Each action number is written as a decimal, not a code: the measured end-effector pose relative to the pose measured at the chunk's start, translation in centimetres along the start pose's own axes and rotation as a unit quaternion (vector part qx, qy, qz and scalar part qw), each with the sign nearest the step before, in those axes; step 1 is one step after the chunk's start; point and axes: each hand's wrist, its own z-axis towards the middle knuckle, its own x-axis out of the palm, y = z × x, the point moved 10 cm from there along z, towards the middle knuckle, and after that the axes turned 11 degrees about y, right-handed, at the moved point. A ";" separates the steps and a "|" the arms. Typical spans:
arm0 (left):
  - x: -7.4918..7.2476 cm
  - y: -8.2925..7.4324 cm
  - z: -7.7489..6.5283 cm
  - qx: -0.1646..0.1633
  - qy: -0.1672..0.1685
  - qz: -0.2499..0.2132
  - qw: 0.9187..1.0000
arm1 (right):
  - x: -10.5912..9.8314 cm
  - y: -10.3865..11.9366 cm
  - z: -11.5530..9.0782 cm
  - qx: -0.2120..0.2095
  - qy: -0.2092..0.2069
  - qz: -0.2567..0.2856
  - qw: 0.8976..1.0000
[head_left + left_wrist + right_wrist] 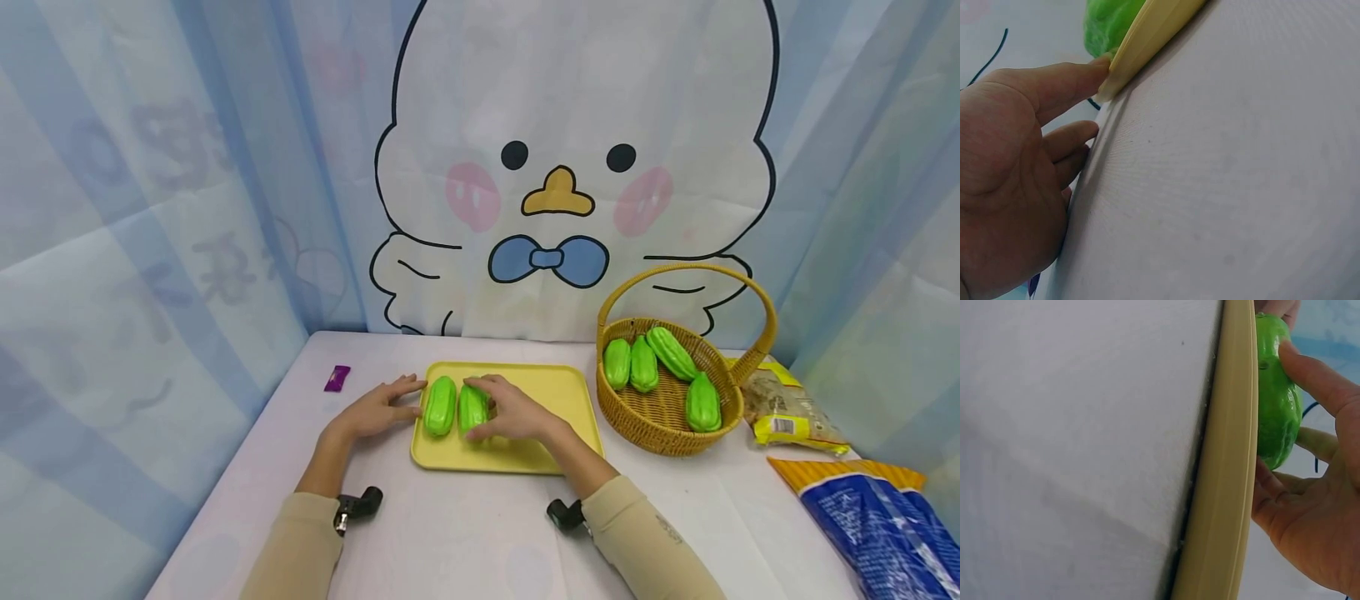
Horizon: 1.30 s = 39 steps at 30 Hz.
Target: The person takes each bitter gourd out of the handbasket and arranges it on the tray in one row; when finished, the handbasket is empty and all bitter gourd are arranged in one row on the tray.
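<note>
L: left hand spread, thumb touching tray edge | R: right hand pinching green vegetable (second vegetable just beside)

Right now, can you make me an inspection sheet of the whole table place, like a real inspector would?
Surface: pale table, with a yellow tray lying flat on it.
Job's things: left vegetable and right vegetable, both green, side by side on the tray; four more vegetables in the basket.
Clutter: purple packet left of the tray; clear-and-yellow bag and blue bag at the right.
Hands: left hand touches the tray's left edge; right hand grips the right vegetable.
Cables: nothing seen.
Surroundings: light curtain behind, with a big bird drawing.
</note>
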 end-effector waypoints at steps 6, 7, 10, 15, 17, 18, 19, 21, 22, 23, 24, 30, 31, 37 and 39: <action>0.0 0.2 0.0 -0.002 -0.002 0.003 1.000 | 0.1 0.0 0.0 0.001 0.005 0.002 1.000; 0.0 0.2 0.0 -0.002 -0.003 0.002 1.000 | 0.1 0.0 0.0 0.002 0.006 0.001 1.000; 0.0 0.3 0.1 -0.002 -0.003 0.002 1.000 | 0.1 0.0 0.1 0.003 0.007 -0.005 1.000; 0.0 0.2 0.1 -0.001 -0.004 0.003 1.000 | 0.1 0.1 0.2 0.001 0.004 -0.014 1.000; 0.0 0.1 0.1 0.001 -0.005 0.003 1.000 | 0.1 0.2 0.2 0.002 0.005 -0.013 1.000; 0.0 0.0 0.0 0.002 -0.005 0.004 1.000 | 0.1 0.3 0.2 0.001 0.005 -0.012 1.000; 0.0 0.0 0.0 0.002 -0.005 0.003 1.000 | 0.0 0.3 0.2 0.000 0.004 -0.012 1.000; 0.0 0.0 0.0 0.001 -0.005 0.004 1.000 | 0.1 0.4 0.2 -0.001 0.003 -0.012 1.000; 0.0 0.0 0.0 0.001 -0.004 0.004 1.000 | 0.1 0.4 0.3 -0.001 0.002 -0.013 1.000; 0.0 0.0 0.0 0.001 -0.004 0.004 1.000 | 0.1 0.4 0.3 0.000 0.002 -0.012 1.000; 0.0 0.0 0.0 0.000 -0.004 0.004 1.000 | 0.1 0.4 0.3 0.001 0.001 -0.012 1.000; 0.0 0.2 0.0 -0.005 -0.002 0.003 1.000 | 0.3 0.2 0.4 0.010 0.001 -0.012 1.000; 0.0 0.2 0.0 -0.005 -0.002 0.002 1.000 | 0.3 0.2 0.4 0.011 0.000 -0.012 1.000; 0.0 0.1 0.0 -0.005 -0.002 0.004 1.000 | 0.4 0.3 0.4 0.018 -0.002 -0.014 1.000; 0.0 0.1 0.0 -0.005 -0.002 0.004 1.000 | 0.4 0.3 0.3 0.021 -0.003 -0.018 1.000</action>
